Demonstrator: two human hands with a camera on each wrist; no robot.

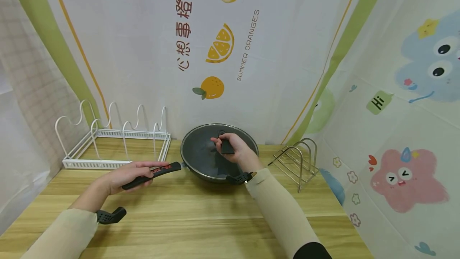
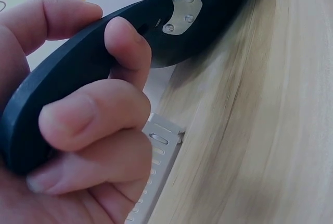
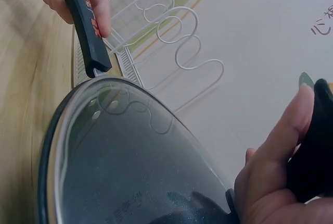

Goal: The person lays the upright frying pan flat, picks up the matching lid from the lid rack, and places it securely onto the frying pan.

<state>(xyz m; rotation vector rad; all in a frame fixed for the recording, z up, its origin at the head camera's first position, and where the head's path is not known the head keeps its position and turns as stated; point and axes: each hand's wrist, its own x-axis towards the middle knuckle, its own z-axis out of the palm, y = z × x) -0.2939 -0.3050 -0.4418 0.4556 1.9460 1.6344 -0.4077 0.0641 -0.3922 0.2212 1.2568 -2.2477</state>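
Observation:
A dark frying pan [image 1: 211, 180] sits toward the back of the table, covered by a glass lid [image 1: 199, 153] with a metal rim. My left hand [image 1: 126, 176] grips the pan's black handle [image 1: 174, 167], which bears red lettering. In the left wrist view, fingers curl round this handle [image 2: 73, 57] below a riveted metal bracket [image 2: 183, 14]. Over the middle of the lid, my right hand [image 1: 240, 151] holds its upright black lid handle [image 1: 227, 147]. The right wrist view shows the lid [image 3: 130, 151] lying over the pan's rim.
On the left stands a white wire rack [image 1: 93, 164] with looped dividers, close behind my left hand. A small metal rack [image 1: 301, 163] is right of the pan. A printed curtain [image 1: 151, 51] hangs behind the wooden table [image 1: 187, 219], and another cloth [image 1: 388, 131] hangs along the right side.

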